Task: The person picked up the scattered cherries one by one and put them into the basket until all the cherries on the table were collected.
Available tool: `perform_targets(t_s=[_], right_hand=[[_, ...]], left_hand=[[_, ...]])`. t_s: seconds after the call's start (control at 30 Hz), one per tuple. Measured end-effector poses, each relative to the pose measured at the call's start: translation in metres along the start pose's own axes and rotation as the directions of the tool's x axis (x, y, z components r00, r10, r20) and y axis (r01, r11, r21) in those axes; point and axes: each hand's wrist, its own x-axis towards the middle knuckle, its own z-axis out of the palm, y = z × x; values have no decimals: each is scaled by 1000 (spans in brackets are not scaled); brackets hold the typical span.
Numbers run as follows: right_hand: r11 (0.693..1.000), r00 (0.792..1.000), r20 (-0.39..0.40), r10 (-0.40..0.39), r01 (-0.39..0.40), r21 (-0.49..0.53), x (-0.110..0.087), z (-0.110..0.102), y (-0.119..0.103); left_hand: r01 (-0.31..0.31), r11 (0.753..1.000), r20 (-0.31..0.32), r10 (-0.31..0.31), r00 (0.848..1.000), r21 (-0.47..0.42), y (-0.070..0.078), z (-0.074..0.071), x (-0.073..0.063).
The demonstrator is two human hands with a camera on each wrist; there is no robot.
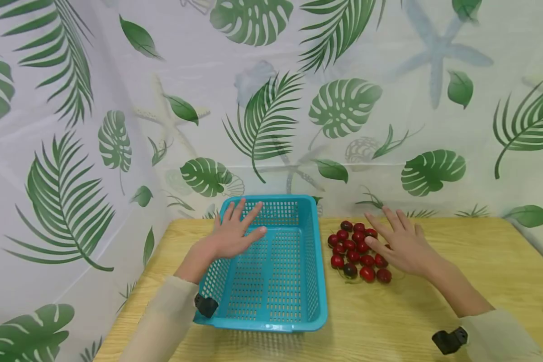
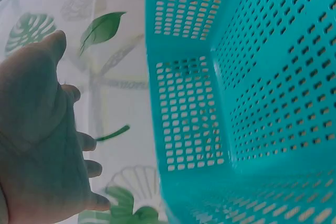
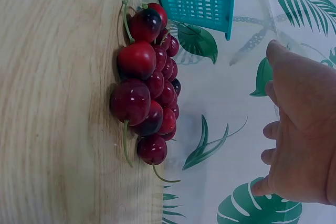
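Observation:
My left hand (image 1: pixel 230 236) hovers with spread fingers over the left side of a turquoise plastic basket (image 1: pixel 321 281); it holds nothing. In the left wrist view the same hand (image 2: pixel 42 135) is beside the basket's rim, apart from it. The basket has slotted walls and floor, and nothing lies inside. To its right, several dark red cherries (image 1: pixel 367 274), some with green stems, lie grouped on the table. Above their right edge my right hand (image 1: pixel 407 246) is held with fingers spread and nothing in it. The right wrist view shows the cherries (image 3: pixel 137 60) below that hand (image 3: pixel 304 124).
The table (image 1: pixel 461 301) has a light wood-grain top. Behind it and to the left hangs a white sheet (image 1: pixel 380 186) printed with green leaves and starfish. A black wrist camera (image 1: pixel 450 340) sits at the right sleeve, another camera (image 1: pixel 205 305) at the left sleeve.

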Motion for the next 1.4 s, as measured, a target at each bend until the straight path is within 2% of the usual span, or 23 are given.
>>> perform_targets(t_s=[0.13,0.27,0.5,0.6,0.73,0.87,1.03,1.2,1.3,1.4], right_hand=[[1000,1000,-3,4,-4,12,-3,-1,1],[1000,1000,-4,6,-6,28,-8,-1,2],[997,999,-43,11,-7,77,-17,2,7],[991,998,-57,30,-22,134,-24,4,8],[972,997,-54,57,-43,231,-33,6,8],[950,996,-57,73,-53,306,-40,9,8],[929,994,-46,96,-73,364,-44,13,9],[908,992,-33,119,-95,409,-46,18,12],[901,991,-26,130,-107,420,-47,21,16],[901,991,-17,134,-115,418,-48,23,20]], left_hand=[[8,999,-32,-9,999,-38,-12,-10,-12],[-9,995,-60,3,998,-101,-28,-16,-22],[-7,967,-86,-16,996,-254,-60,-22,-49],[0,964,-101,-28,995,-266,-75,-18,-61],[-22,962,-128,-14,992,-271,-90,-9,-76],[-15,948,-112,-22,993,-317,-100,5,-86],[27,907,-60,-57,997,-421,-110,22,-92],[76,833,-25,-106,994,-548,-114,38,-96],[56,781,-30,-95,995,-622,-116,46,-96],[8,732,-50,-58,997,-681,-118,52,-95]])
